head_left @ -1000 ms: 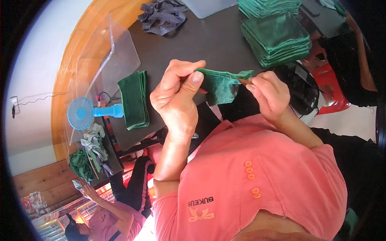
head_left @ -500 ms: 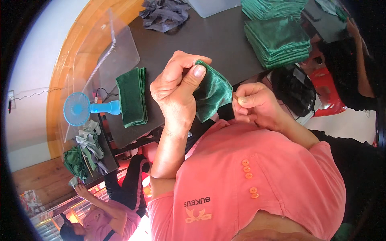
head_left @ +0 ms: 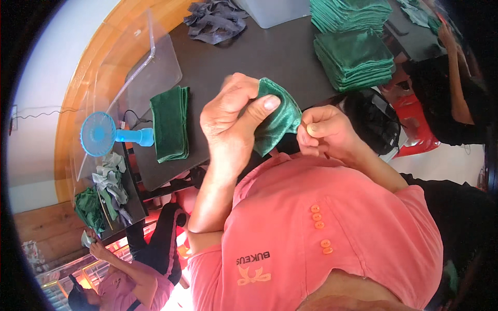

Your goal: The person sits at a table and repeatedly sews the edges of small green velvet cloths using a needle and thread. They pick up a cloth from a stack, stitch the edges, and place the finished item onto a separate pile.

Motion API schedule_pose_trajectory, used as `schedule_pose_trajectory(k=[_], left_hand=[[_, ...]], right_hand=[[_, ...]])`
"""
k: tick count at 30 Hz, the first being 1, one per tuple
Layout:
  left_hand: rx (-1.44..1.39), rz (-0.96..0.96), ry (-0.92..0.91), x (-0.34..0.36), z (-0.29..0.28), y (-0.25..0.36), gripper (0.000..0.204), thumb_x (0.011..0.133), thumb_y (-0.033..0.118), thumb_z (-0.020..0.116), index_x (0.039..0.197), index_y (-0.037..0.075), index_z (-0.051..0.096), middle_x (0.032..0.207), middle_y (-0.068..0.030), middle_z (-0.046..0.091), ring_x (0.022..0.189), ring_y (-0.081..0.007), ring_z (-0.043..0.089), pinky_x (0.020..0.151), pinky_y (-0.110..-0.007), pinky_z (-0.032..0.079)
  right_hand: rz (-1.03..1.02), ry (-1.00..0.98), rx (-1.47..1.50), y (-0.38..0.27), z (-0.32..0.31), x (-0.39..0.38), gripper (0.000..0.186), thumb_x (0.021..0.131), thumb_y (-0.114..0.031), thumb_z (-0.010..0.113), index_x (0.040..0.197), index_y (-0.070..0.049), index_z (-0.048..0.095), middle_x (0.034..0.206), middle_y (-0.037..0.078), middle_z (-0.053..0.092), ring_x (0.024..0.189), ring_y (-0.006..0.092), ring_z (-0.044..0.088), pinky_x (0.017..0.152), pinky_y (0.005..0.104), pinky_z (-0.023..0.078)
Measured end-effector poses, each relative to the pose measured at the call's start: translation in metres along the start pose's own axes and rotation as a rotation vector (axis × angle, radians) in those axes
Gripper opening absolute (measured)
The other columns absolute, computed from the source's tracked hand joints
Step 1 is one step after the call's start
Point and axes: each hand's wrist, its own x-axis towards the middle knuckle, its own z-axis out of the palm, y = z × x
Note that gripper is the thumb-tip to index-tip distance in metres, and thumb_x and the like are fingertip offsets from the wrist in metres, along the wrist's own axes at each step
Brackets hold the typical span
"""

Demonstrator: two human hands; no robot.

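Note:
A small green velvet cloth (head_left: 280, 116), doubled like a pouch, is held up in front of my chest. My left hand (head_left: 233, 119) is closed on its upper left edge, the thumb lying on the near face. At the cloth's right corner, the pinched fingers of my right hand (head_left: 327, 132) touch it. Whatever sits between those right fingertips is hidden. To the left on the table lies a short stack of folded green velvet cloths (head_left: 170, 124).
Taller green velvet stacks (head_left: 355, 57) stand at the far right of the dark table (head_left: 280, 54). Grey scraps (head_left: 215, 23), a clear bin (head_left: 272, 10) and a blue fan (head_left: 98, 133) lie around. A black bag (head_left: 371, 116) is near my right arm. Co-workers sit at lower left and far right.
My left hand has shifted slightly right and its thumb now lies further over the cloth. The cloth is more bunched. A thin brown piece seen at my right fingertips no longer shows.

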Motion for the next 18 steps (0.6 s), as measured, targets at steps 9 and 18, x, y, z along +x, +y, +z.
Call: schedule_pose_trajectory(k=[9,18], left_hand=[[-0.175,0.056,0.061,0.018,0.006,-0.003,0.013,0.081,0.005,0.072,0.091,-0.001,0.067,0.090,-0.0077,0.067,0.074,-0.0119,0.055,0.070,-0.023,0.043],[-0.179,0.093,0.065,0.015,0.017,-0.004,0.010,0.080,0.000,0.073,0.089,-0.003,0.070,0.079,-0.0045,0.064,0.071,-0.0081,0.053,0.064,-0.020,0.041]], right_hand=[[-0.218,0.130,-0.272,-0.007,0.001,-0.006,0.016,0.087,-0.013,0.064,0.080,0.001,0.062,0.065,0.002,0.053,0.052,0.0110,0.046,0.046,0.0231,0.030],[-1.179,0.510,-1.432,-0.008,-0.009,-0.010,0.013,0.081,-0.009,0.069,0.083,0.002,0.063,0.070,0.009,0.055,0.053,0.0204,0.050,0.048,0.0291,0.038]])
